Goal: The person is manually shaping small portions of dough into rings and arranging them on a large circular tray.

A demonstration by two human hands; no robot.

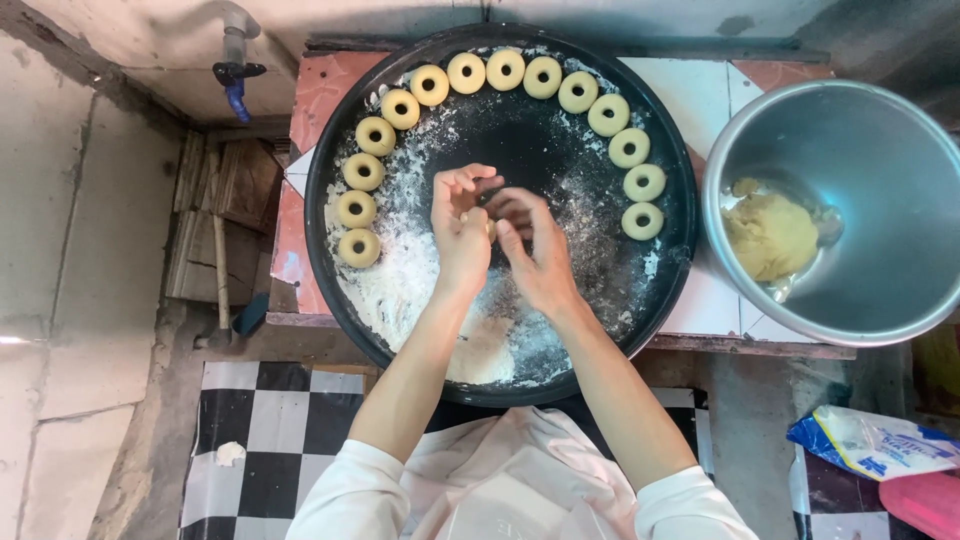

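A plain home kitchen corner, or a small back-room food workplace, set low and rough. Bare concrete walls and floor point(80, 250), stained and cracked. A tap with a blue handle point(235, 75) sticking out of the wall. A tiled counter point(715, 95) in mismatched white and reddish tiles, edges worn. On it a wide black round tray point(320, 250) dusted with flour, raw dough rings point(505, 70) lined along its rim, and a big metal bowl point(880, 150) holding a lump of dough point(770, 235). Below, black-and-white checked flooring point(260, 420) and a flour bag point(880, 440).
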